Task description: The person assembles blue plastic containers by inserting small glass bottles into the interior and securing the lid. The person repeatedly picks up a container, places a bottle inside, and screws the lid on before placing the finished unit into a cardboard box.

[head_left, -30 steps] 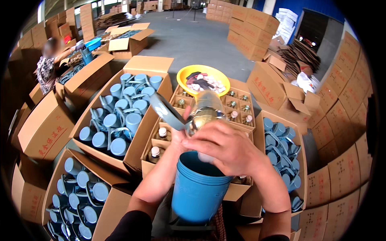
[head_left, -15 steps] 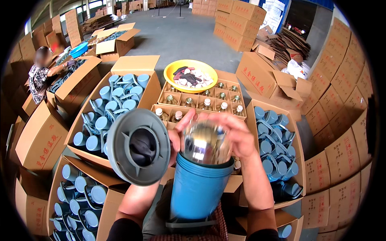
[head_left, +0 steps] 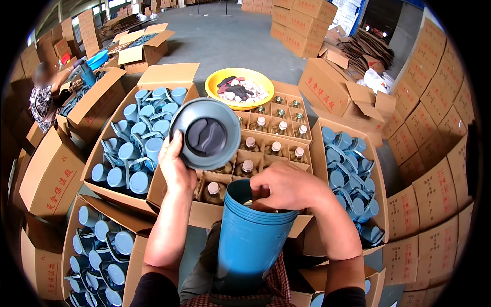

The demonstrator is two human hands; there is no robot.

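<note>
My left hand (head_left: 177, 163) grips a round grey-blue plastic bottom piece (head_left: 179, 123) by its rim, a dark folded pad (head_left: 207, 136) sitting in its centre. A blue thermos shell (head_left: 255, 240) stands upright in front of my body, its threaded mouth facing up. Over that mouth bends my right hand (head_left: 291, 187), fingers curled down inside and closed. Their tips are hidden by the wall, and only a pale glint shows beside them. The silvery glass liner is out of sight apart from perhaps that glint.
A divided carton of glass liners (head_left: 213, 193) with pale caps lies just ahead, a yellow basin (head_left: 212, 94) of small pieces on it. Cartons of blue thermos parts (head_left: 139, 182) flank both sides. Stacked boxes (head_left: 427, 194) line the right. Another person (head_left: 43, 105) works at far left.
The silvery liner has gone down into the shell, and my right hand followed to its mouth. My left hand moved away from the liner, lifting the bottom piece forward and right.
</note>
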